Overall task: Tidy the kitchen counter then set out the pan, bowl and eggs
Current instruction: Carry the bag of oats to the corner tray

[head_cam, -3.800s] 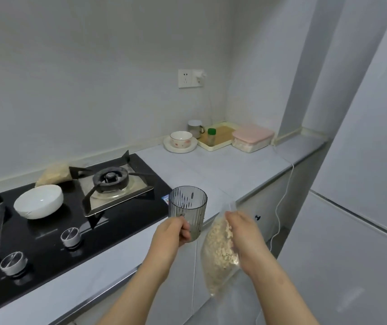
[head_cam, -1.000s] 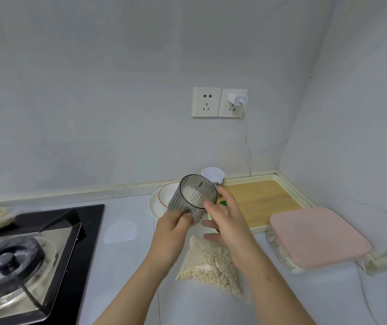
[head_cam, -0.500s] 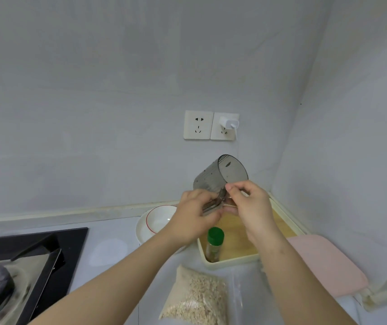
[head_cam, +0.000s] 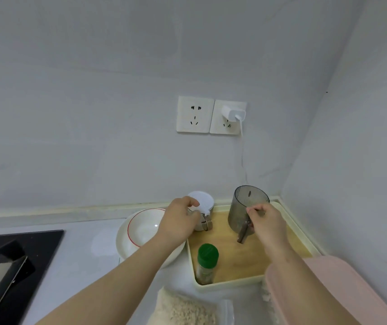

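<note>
On one tray (head_cam: pixel 231 286): right hand (head_cam: pixel 265 222) pinches one cup (head_cam: pixel 244 207) by its handle; left hand (head_cam: pixel 178 222) curls round one jar (head_cam: pixel 201 201); one bottle (head_cam: pixel 207 262) near those fingers.

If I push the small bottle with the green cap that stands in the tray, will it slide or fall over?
The bottle is tall and narrow, so a push near its cap would probably tip it. It looks small and likely light. Lying down, its round body might roll until the tray rim stops it.

cup (head_cam: pixel 246 206) — down on tray (head_cam: pixel 234 284) | L hand (head_cam: pixel 178 222) — now on jar (head_cam: pixel 202 200)
</note>
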